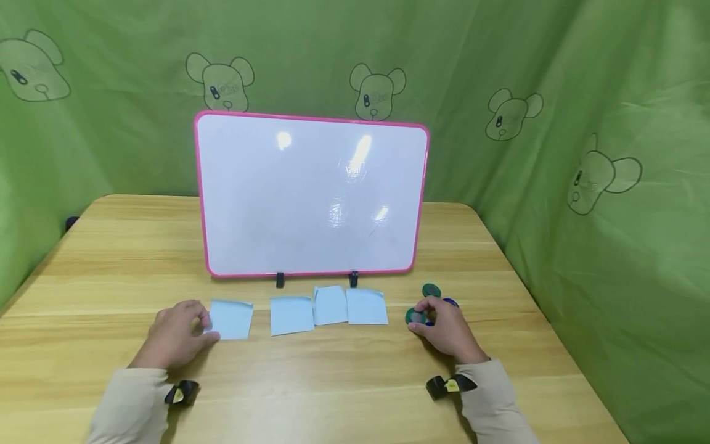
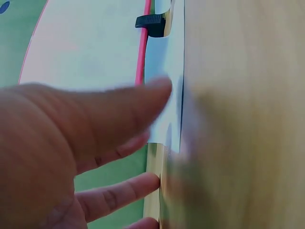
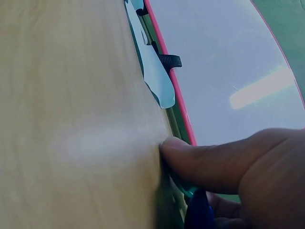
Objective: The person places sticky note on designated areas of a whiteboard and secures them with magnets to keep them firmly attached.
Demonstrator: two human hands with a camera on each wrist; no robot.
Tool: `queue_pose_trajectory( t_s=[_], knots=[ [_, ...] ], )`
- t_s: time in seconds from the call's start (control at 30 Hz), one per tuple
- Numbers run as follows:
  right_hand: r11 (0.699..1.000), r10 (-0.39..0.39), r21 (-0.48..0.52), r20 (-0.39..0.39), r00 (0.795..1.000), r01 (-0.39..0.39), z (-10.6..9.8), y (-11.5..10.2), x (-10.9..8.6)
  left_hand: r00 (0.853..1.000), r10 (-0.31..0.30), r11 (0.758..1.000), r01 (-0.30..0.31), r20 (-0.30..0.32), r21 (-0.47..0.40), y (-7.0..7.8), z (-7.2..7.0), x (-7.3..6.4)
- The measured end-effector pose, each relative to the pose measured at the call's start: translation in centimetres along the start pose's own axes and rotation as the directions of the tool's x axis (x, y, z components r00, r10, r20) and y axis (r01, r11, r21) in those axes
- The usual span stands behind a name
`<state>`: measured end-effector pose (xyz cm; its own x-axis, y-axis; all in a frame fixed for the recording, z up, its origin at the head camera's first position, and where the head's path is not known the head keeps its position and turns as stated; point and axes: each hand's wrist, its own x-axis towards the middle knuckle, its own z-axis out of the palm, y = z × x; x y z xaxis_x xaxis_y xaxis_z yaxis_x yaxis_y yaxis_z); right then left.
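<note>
Near the left end of a row of light-blue sticky notes, my left hand (image 1: 176, 332) is at the left edge of the leftmost note (image 1: 233, 320). A gap shows between its thumb and index finger. In the left wrist view the thumb (image 2: 128, 107) overlaps a note, with the other fingers spread below. On the right, my right hand (image 1: 446, 327) pinches a round green magnet (image 1: 415, 316) between thumb and index finger, low over the table. Another green magnet (image 1: 431, 290) lies just beyond that hand, and a blue one (image 1: 451, 303) shows partly behind it.
A whiteboard (image 1: 310, 197) with a pink frame stands tilted back on black clips (image 1: 280, 280) behind the notes. Three more notes (image 1: 291, 316) lie between the hands. Green cloth (image 1: 455, 49) with bear drawings hangs around the wooden table (image 1: 310, 388).
</note>
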<state>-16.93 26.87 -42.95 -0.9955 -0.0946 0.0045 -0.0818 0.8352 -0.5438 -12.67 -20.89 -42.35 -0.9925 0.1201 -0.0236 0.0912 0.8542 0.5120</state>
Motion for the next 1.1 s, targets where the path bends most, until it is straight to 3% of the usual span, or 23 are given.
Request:
queue_pose_trajectory(
  t_s=[0.2, 0.4, 0.7, 0.87, 1.1],
  knots=[
    [0.999, -0.029, 0.020, -0.011, 1.000, 0.029, -0.06, -0.07, 0.09, 0.999, -0.004, 1.000, 0.004, -0.047, -0.014, -0.14, 0.03, 0.13],
    [0.996, -0.078, 0.027, -0.029, 0.997, 0.079, -0.14, -0.17, 0.00, 0.996, 0.029, 1.000, -0.029, -0.083, -0.001, -0.30, 0.04, 0.30],
    [0.996, -0.068, 0.051, -0.035, 0.997, 0.070, -0.01, -0.18, 0.05, 1.000, -0.009, 1.000, 0.009, -0.006, 0.004, 0.22, -0.34, 0.14],
    [0.996, -0.053, 0.066, -0.032, 0.998, 0.056, 0.01, -0.20, -0.12, 0.999, -0.040, 0.999, 0.040, 0.002, -0.012, 0.28, -0.23, 0.02],
    [0.998, -0.021, 0.060, -0.030, 0.999, 0.023, -0.01, -0.31, -0.14, 1.000, -0.005, 1.000, 0.006, -0.011, 0.025, 0.06, -0.02, 0.12]
  ],
)
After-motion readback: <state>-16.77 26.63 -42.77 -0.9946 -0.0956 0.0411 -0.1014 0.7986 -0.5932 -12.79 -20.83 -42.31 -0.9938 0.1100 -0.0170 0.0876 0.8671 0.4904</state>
